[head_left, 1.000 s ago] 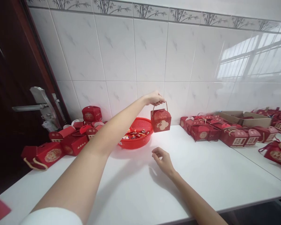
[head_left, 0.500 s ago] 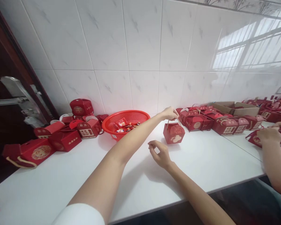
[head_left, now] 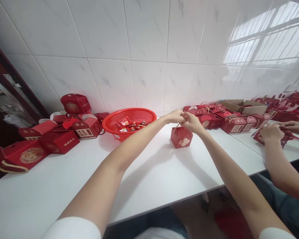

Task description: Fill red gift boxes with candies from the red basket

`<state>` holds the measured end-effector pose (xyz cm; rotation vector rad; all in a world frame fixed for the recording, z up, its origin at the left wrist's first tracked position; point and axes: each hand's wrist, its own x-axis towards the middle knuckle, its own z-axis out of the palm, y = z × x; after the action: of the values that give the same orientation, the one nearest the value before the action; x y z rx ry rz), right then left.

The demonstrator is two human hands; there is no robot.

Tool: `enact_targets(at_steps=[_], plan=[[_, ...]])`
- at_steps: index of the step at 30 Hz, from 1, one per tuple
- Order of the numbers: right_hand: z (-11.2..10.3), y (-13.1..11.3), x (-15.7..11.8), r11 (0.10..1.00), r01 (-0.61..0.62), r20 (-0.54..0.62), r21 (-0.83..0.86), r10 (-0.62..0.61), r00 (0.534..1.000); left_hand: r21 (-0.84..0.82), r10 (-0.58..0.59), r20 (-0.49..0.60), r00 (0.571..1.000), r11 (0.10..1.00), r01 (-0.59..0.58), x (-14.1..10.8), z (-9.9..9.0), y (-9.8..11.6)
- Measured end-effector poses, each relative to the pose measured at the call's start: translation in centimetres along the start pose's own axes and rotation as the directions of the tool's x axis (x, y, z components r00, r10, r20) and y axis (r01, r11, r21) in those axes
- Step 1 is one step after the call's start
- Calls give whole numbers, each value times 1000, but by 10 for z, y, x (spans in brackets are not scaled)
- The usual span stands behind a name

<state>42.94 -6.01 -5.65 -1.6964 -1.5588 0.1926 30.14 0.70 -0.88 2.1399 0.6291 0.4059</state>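
Showing 囍 (the double-happiness sign) on a panelled red box (head_left: 87,127) at left | displaying 囍 on two paired boxes (head_left: 235,125) at right | bearing small pale characters, too blurred for reading, on a plain-sided box (head_left: 61,142) at left

Left hand (head_left: 176,117) and right hand (head_left: 193,123) partly hide the cord handle (head_left: 177,125)

The camera is worn on the person's head, and it looks forward and down, across the white table (head_left: 52,186) to the tiled wall (head_left: 149,33) before us. The white sleeves (head_left: 74,227) are nearest to it; the left hand (head_left: 176,117) and the right hand (head_left: 193,124) are farther, somewhat right of the middle.
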Motion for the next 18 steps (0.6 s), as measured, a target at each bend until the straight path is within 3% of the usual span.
enact_targets(at_steps=[3,7,10,15,18], plan=[[-10,-8,10,1000,13,163,7,-14,987,32,6,-42,999,999,-5,-23,-5,2],[-34,-10,25,997,74,334,-24,-61,941,53,58,-127,990,997,-52,-82,-15,1],[-63,-4,39,980,186,445,-74,-135,885,57,77,-42,996,996,-75,-139,-27,-9],[-117,5,51,957,57,382,-286,59,922,97,-95,-44,995,990,99,-229,-54,-42],[-137,10,49,904,-29,304,-426,174,937,93,-187,-129,974,975,199,-270,-68,-66]])
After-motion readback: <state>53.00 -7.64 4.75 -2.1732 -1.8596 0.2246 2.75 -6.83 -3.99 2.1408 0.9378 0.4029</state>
